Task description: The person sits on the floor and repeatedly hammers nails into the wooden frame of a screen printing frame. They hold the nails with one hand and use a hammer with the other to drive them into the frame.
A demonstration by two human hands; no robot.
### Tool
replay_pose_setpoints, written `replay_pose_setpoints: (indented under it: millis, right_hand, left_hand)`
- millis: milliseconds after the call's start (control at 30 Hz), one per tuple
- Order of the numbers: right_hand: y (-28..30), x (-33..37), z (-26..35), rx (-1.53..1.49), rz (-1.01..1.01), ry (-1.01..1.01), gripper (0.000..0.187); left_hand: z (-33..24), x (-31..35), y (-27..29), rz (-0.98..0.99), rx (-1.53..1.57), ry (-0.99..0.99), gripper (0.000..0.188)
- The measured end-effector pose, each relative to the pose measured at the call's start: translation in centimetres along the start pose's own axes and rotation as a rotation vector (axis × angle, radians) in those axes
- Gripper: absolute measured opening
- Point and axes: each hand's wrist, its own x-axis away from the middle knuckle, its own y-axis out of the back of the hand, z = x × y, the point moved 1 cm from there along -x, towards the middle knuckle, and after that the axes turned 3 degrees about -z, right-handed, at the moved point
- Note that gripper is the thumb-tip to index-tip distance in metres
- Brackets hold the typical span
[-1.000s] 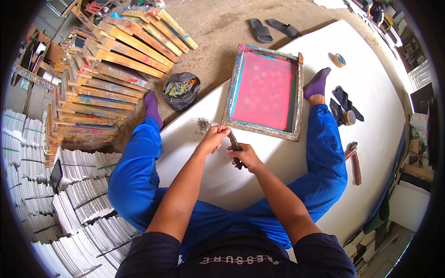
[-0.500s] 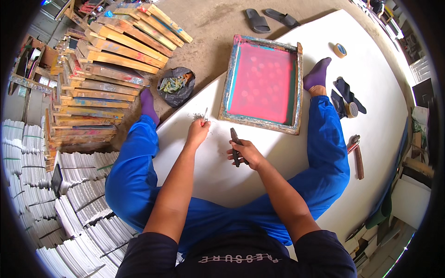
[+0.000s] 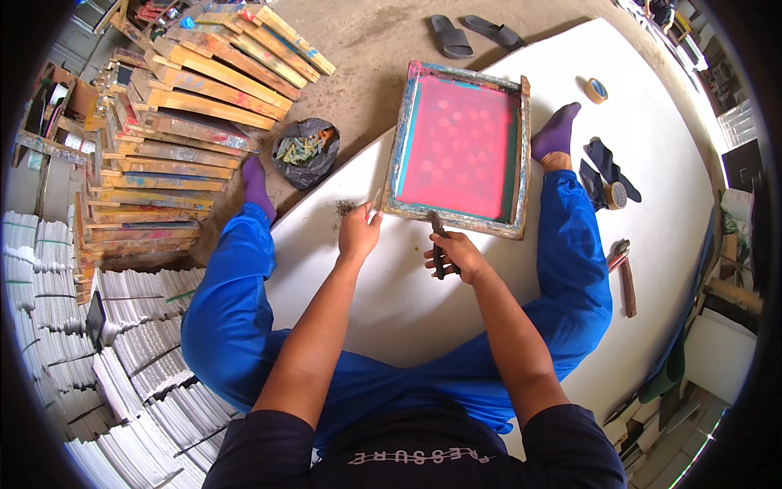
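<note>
A wooden screen-printing frame with pink mesh lies on the white board between my legs. My right hand grips dark pliers, their jaws reaching the frame's near edge. By the frame's near left corner, my left hand is closed on a slim tool with a thin metal shaft and a bit of red; its exact kind is unclear. Small dark metal bits lie scattered just beyond that hand.
A black bag of scraps stands left of the board, near stacked wooden frames. White bundles fill the lower left. At right lie a tape roll, dark socks and a red-and-brown handled tool. Slippers lie beyond.
My right hand has brought the pliers forward and right, up to the frame's near edge. My left hand has shifted right with its slim tool, away from the metal bits toward the frame's corner.
</note>
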Motion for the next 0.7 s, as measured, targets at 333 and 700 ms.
replay_pose_setpoints:
  millis: [333, 700]
  right_hand:
    - [0.8, -0.9, 1.3, 0.208, -0.094, -0.036, 0.032]
    - [-4.4, -0.9, -1.3, 0.805, -0.610, 0.205, 0.038]
  left_hand:
    - [-3.7, 0.5, 1.1, 0.186, -0.111, 0.080, 0.043]
    - [-3.2, 1.0, 0.7, 0.158, -0.073, 0.061, 0.049]
